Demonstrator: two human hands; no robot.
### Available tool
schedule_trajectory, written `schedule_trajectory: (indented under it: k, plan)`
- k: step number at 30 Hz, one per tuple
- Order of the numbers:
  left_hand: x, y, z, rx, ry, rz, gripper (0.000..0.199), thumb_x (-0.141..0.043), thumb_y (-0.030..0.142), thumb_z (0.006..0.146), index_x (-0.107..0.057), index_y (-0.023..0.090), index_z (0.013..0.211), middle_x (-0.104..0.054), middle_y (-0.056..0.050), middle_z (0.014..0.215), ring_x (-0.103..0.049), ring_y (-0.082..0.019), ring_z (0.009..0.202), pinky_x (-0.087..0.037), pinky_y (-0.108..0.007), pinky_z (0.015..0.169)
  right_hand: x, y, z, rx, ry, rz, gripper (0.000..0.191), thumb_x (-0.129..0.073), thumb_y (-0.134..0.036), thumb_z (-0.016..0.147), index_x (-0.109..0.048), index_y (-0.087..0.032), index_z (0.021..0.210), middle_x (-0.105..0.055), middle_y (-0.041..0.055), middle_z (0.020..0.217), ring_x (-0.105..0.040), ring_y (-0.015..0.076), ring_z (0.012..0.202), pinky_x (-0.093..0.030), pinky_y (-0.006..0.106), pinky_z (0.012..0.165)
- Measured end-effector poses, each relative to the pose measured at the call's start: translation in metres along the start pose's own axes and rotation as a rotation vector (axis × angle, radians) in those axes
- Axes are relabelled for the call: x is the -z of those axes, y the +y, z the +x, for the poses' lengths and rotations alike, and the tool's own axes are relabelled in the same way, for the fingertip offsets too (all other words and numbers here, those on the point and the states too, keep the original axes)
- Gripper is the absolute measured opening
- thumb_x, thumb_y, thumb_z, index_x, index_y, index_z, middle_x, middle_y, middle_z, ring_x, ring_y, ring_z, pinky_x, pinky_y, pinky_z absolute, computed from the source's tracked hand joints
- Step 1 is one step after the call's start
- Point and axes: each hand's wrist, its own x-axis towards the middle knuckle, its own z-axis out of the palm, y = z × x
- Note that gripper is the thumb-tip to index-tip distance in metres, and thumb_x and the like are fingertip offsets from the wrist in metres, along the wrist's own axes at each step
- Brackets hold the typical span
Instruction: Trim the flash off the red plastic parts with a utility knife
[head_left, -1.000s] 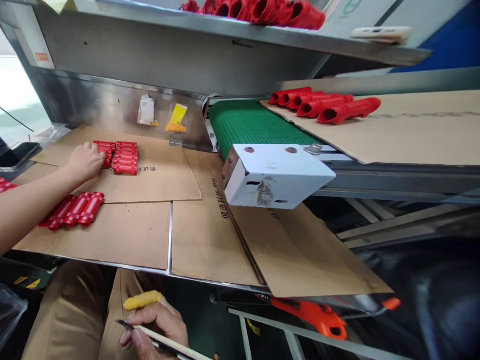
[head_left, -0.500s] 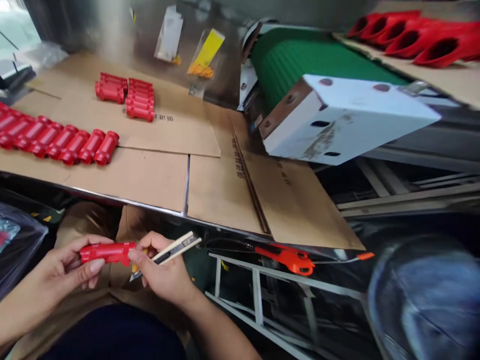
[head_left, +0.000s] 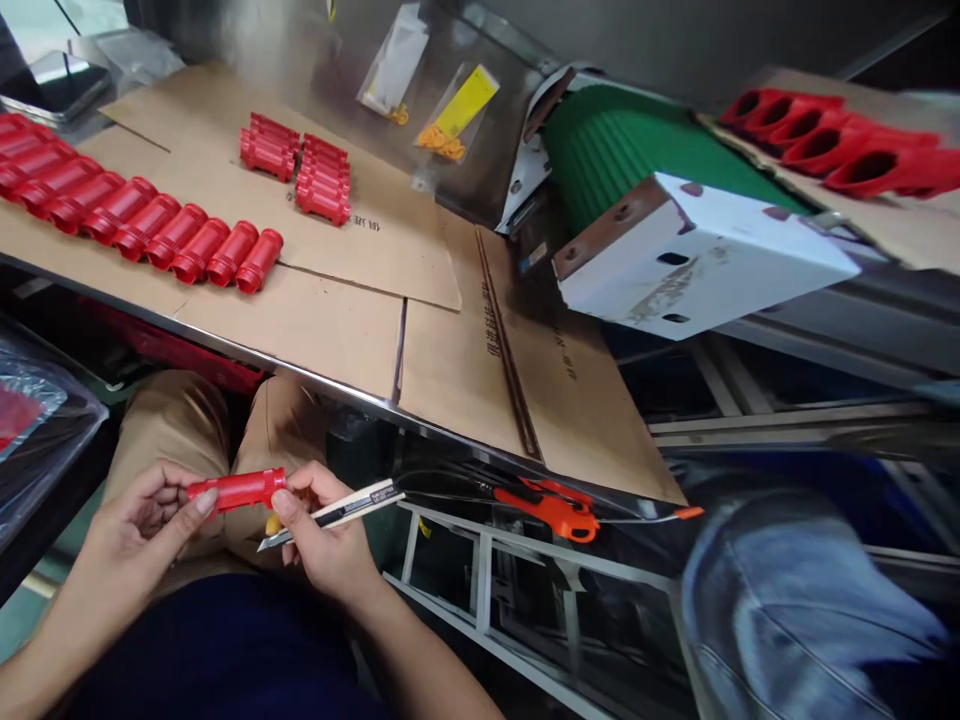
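Over my lap, my left hand point(head_left: 154, 525) is closed round one end of a red ribbed plastic tube point(head_left: 244, 490). My right hand point(head_left: 322, 525) has a utility knife point(head_left: 356, 505) in its grip, the blade angled down to the left below the tube. Thumb and fingers of that hand also meet the tube's right end. A small yellow piece point(head_left: 274, 524) shows under the right thumb; I cannot tell what it is. A long row of similar red tubes point(head_left: 202, 245) lies on the cardboard-covered table point(head_left: 337, 335), with two smaller stacks point(head_left: 322, 178) behind it.
A conveyor with a green belt point(head_left: 622, 150) and white metal end point(head_left: 705, 260) stands right of the table. Red funnel-shaped parts point(head_left: 832, 145) lie beside it. Bags with yellow pieces point(head_left: 459, 112) rest behind. Orange-handled scissors point(head_left: 551, 510) hang below the table edge. Another person's jeans-clad leg point(head_left: 802, 590) is at right.
My view has shifted, so the table and its row of tubes sit farther right and more of the row shows. Both hands keep hold of the tube, which tilts slightly up at its right end.
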Motion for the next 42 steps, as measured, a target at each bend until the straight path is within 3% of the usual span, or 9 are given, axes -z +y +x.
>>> schedule_trajectory:
  k: [3, 7, 11, 15, 19, 25, 35, 42]
  plan:
    - [0.003, 0.008, 0.005, -0.007, -0.08, 0.102, 0.04, -0.083, 0.061, 0.089, -0.079, 0.023, 0.081, -0.071, 0.0, 0.07, -0.065, -0.016, 0.064, -0.052, -0.022, 0.06, 0.002, -0.003, -0.003, 0.035, -0.018, -0.039, 0.062, -0.072, -0.083, 0.095, -0.059, -0.023, 0.088, -0.055, -0.0079, 0.056, -0.053, 0.0089, 0.042, -0.039, 0.019, 0.042]
    - [0.002, 0.012, 0.005, 0.002, -0.062, 0.113, 0.036, -0.078, 0.058, 0.092, -0.078, 0.024, 0.08, -0.069, 0.002, 0.067, -0.062, -0.015, 0.06, -0.05, -0.023, 0.058, 0.003, -0.004, -0.005, 0.094, -0.005, -0.08, 0.059, -0.071, -0.08, 0.097, -0.06, -0.023, 0.087, -0.054, -0.0069, 0.057, -0.055, 0.0099, 0.045, -0.039, 0.019, 0.043]
    - [0.001, 0.011, 0.009, -0.073, -0.081, 0.179, 0.027, -0.078, 0.052, 0.092, -0.084, 0.026, 0.085, -0.08, -0.001, 0.077, -0.072, -0.018, 0.069, -0.056, -0.023, 0.065, 0.002, -0.001, -0.004, -0.011, -0.034, -0.003, 0.065, -0.073, -0.086, 0.091, -0.057, -0.024, 0.088, -0.058, -0.0071, 0.058, -0.049, 0.0077, 0.039, -0.037, 0.018, 0.039]
    - [0.004, 0.011, 0.021, -0.184, -0.253, 0.256, 0.024, -0.078, 0.049, 0.091, -0.093, 0.031, 0.095, -0.091, -0.004, 0.103, -0.086, -0.026, 0.096, -0.065, -0.027, 0.084, 0.003, -0.001, -0.005, -0.044, -0.091, -0.008, 0.061, -0.076, -0.082, 0.091, -0.058, -0.024, 0.088, -0.062, -0.0051, 0.062, -0.051, 0.008, 0.041, -0.039, 0.019, 0.041]
    - [0.005, 0.018, 0.025, -0.218, -0.358, 0.28, 0.022, -0.074, 0.043, 0.096, -0.095, 0.036, 0.1, -0.091, -0.001, 0.097, -0.086, -0.023, 0.088, -0.065, -0.026, 0.079, 0.005, -0.003, -0.005, 0.049, -0.124, -0.076, 0.047, -0.074, -0.067, 0.099, -0.063, -0.023, 0.088, -0.064, -0.003, 0.066, -0.054, 0.0099, 0.046, -0.04, 0.021, 0.045]
    - [0.004, 0.03, 0.021, -0.245, -0.38, 0.278, 0.02, -0.077, 0.041, 0.096, -0.095, 0.035, 0.102, -0.087, 0.0, 0.087, -0.08, -0.018, 0.075, -0.062, -0.023, 0.072, 0.008, -0.003, -0.003, 0.212, -0.115, -0.219, 0.034, -0.072, -0.052, 0.103, -0.067, -0.022, 0.088, -0.064, -0.0028, 0.066, -0.056, 0.0119, 0.049, -0.039, 0.023, 0.048]
    - [0.011, 0.019, 0.015, -0.273, -0.344, 0.203, 0.024, -0.075, 0.041, 0.096, -0.096, 0.037, 0.107, -0.09, -0.005, 0.102, -0.085, -0.027, 0.092, -0.066, -0.03, 0.083, 0.004, -0.003, -0.003, 0.12, -0.107, -0.163, 0.047, -0.071, -0.069, 0.1, -0.065, -0.024, 0.089, -0.062, -0.0033, 0.061, -0.057, 0.0127, 0.045, -0.042, 0.023, 0.044]
    - [0.014, 0.034, 0.022, -0.297, -0.355, 0.162, 0.021, -0.078, 0.043, 0.094, -0.096, 0.039, 0.104, -0.09, -0.005, 0.1, -0.085, -0.027, 0.09, -0.066, -0.029, 0.08, -0.002, -0.011, -0.004, 0.098, -0.088, -0.078, 0.052, -0.075, -0.073, 0.096, -0.061, -0.024, 0.085, -0.061, -0.0042, 0.063, -0.054, 0.0109, 0.043, -0.043, 0.022, 0.043]
